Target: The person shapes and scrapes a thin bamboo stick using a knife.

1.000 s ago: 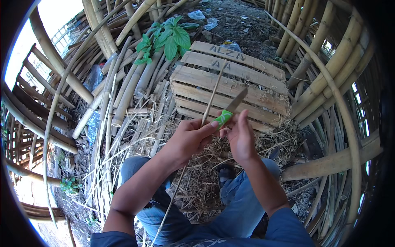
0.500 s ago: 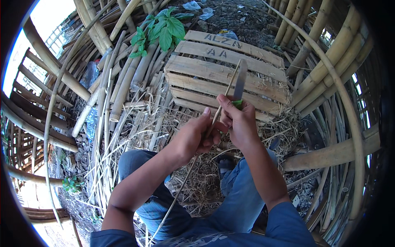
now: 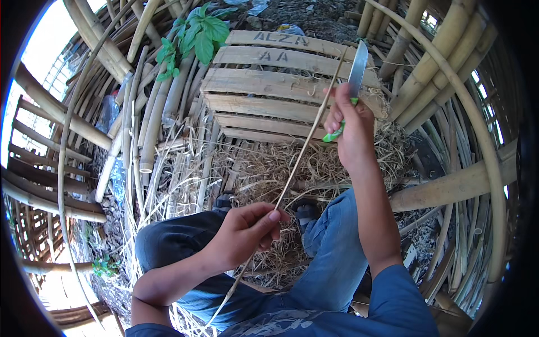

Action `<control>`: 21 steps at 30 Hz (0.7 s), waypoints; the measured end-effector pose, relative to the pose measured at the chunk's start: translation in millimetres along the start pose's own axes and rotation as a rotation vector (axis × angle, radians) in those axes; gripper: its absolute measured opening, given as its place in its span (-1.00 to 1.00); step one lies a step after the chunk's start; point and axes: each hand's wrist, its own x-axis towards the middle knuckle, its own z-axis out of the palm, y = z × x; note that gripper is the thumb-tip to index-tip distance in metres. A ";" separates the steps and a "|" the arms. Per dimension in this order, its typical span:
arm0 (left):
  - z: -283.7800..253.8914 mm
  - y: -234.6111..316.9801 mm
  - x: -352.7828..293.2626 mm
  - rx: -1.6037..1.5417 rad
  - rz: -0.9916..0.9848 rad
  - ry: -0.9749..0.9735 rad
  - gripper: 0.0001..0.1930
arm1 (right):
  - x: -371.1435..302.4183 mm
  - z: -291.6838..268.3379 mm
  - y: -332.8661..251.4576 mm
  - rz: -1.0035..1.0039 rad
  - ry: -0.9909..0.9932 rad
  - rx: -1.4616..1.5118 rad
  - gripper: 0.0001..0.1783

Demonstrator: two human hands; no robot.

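Note:
My left hand [image 3: 252, 227] is closed around a long, thin bamboo strip [image 3: 302, 151], pinching it between thumb and fingers above my lap. The strip slants from my lower left up to the far right, its upper end in front of the wooden crate. In my right hand [image 3: 352, 121] is a knife [image 3: 359, 70] with a bright green handle, its blade pointing up and away. The blade stands just right of the strip's upper part, apart from it. My right fingers are wrapped round the handle, close beside the strip; whether they touch it I cannot tell.
A slatted wooden crate [image 3: 252, 84] lies ahead of me. Curly shavings [image 3: 370, 160] cover the ground around it and between my feet. Bamboo poles [image 3: 443, 73] lean at the right, more poles [image 3: 151, 132] lie at the left, and a leafy green plant [image 3: 202, 35] grows behind them.
My hands have moved apart: the left down toward my lap along with the strip, the right up and to the right with the knife. The blade is now farther from the strip.

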 end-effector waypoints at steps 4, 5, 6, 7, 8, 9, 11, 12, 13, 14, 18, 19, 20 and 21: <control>-7.0 7.5 3.8 -0.168 0.014 0.041 -0.75 | -7.8 2.9 14.5 -0.170 -0.029 -0.106 -0.33; -7.3 9.9 3.7 -0.186 0.030 0.074 -0.75 | -13.1 5.2 16.4 -0.258 -0.112 -0.284 -0.37; -7.1 12.6 3.8 -0.204 0.045 0.106 -0.74 | -19.1 7.5 18.8 -0.346 -0.195 -0.462 -0.40; -5.4 15.2 4.6 -0.215 0.064 0.138 -0.74 | -27.9 12.8 26.3 -0.405 -0.209 -0.535 -0.44; -5.7 16.2 4.6 -0.216 0.067 0.145 -0.74 | -36.3 20.8 34.3 -0.463 -0.229 -0.603 -0.47; -5.9 16.8 4.8 -0.190 0.110 0.193 -0.75 | -43.6 23.7 36.3 -0.463 -0.234 -0.600 -0.47; -8.2 15.0 5.4 -0.166 0.152 0.242 -0.75 | -55.6 26.5 36.3 -0.762 -0.423 -1.026 -0.50; -11.5 12.0 6.1 -0.044 0.184 0.267 -0.76 | -59.1 27.4 39.7 -0.762 -0.426 -1.024 -0.50; -12.3 10.8 6.8 0.078 0.216 0.286 -0.77 | -62.0 27.3 41.9 -0.832 -0.447 -1.009 -0.50; -11.2 10.7 6.8 0.077 0.217 0.282 -0.77 | -62.8 26.6 43.4 -0.902 -0.468 -0.993 -0.51; -7.1 12.4 1.2 0.072 0.300 0.311 -0.79 | -41.6 13.8 29.2 -0.838 -0.304 -1.191 -0.51; -5.1 13.6 1.1 0.045 0.276 0.326 -0.78 | -35.8 13.2 28.0 -0.922 -0.225 -1.169 -0.51; -4.7 13.7 1.8 0.042 0.279 0.317 -0.78 | -39.2 13.6 29.5 -0.924 -0.221 -1.177 -0.51; -5.3 13.7 2.0 0.033 0.260 0.314 -0.78 | -46.7 15.8 33.2 -0.990 -0.319 -1.154 -0.51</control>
